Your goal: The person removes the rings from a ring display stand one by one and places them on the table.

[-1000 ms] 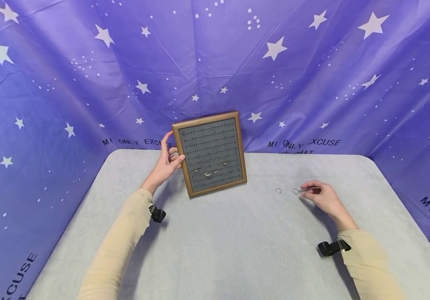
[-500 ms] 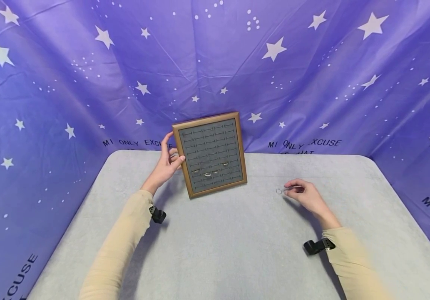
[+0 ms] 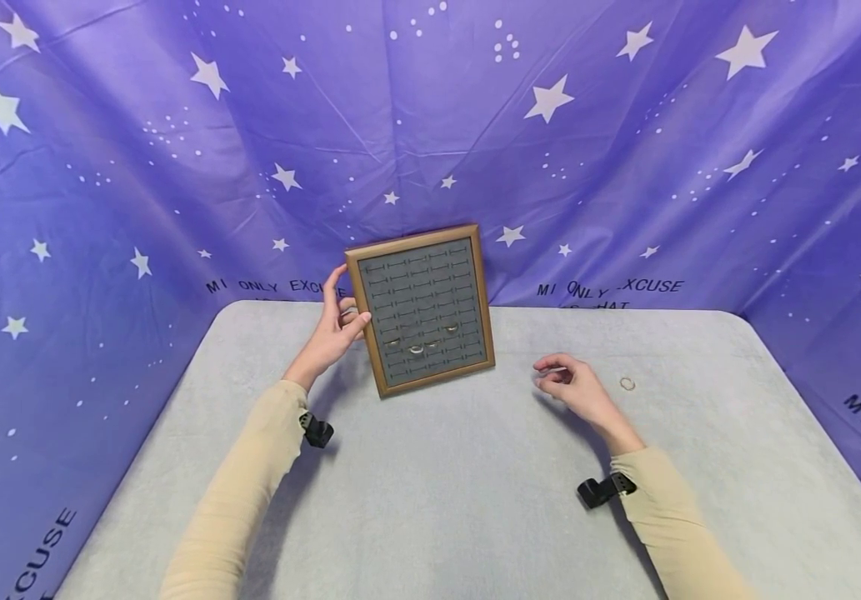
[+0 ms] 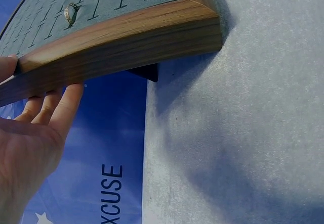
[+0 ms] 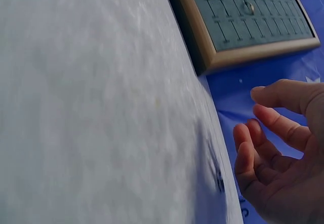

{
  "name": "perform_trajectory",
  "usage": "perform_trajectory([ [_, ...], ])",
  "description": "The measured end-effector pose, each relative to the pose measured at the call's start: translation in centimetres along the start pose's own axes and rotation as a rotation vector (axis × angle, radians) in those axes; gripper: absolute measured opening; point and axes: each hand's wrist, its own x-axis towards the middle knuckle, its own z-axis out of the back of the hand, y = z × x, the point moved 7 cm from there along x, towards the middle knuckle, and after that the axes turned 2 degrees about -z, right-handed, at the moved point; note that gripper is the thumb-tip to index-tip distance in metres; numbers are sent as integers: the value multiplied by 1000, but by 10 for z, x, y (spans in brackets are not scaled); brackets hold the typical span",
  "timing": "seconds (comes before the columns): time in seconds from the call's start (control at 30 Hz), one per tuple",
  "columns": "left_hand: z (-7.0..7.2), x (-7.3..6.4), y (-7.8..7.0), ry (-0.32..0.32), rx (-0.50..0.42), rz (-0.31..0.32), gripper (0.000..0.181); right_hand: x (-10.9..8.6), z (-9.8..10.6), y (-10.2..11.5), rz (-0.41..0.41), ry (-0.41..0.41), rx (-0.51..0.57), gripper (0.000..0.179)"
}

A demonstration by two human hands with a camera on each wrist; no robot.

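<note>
My left hand (image 3: 330, 335) holds a wood-framed ring display board (image 3: 422, 283) by its left edge, thumb at the front and fingers behind. Tilted back, the board carries rows of slots in a grey panel, with several rings low on it; one gold ring (image 4: 70, 14) shows in the left wrist view. Right of the board, my right hand (image 3: 576, 390) is low over the table, fingers loosely curled, thumb and forefinger tips close together. Between them no object shows in the right wrist view. Behind this hand a loose ring (image 3: 628, 384) lies on the table.
The pale grey table (image 3: 438, 500) has rounded far corners. Behind and beside it hangs a purple curtain (image 3: 610, 150) with white stars and lettering. Each wrist wears a black camera (image 3: 316, 429) on a strap.
My right hand has moved left toward the board. The ring behind it now shows, while the two loose rings seen earlier are out of sight. My left hand and the board stay put.
</note>
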Motion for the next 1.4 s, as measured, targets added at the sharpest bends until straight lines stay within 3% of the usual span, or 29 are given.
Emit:
perform_trajectory([
  [0.03, 0, 0, 0, 1, 0, -1, 82, -2, -3, 9, -6, 8, -6, 24],
  [0.63, -2, -2, -1, 1, -4, -11, 82, 15, -46, 39, 24, 91, 49, 27],
  [0.97, -1, -3, 0, -9, 4, 0, 82, 39, -70, 33, 133, 77, 56, 23],
  [1.4, -2, 1, 3, -12, -49, -27, 83, 51, -90, 65, 204, 45, 69, 20],
])
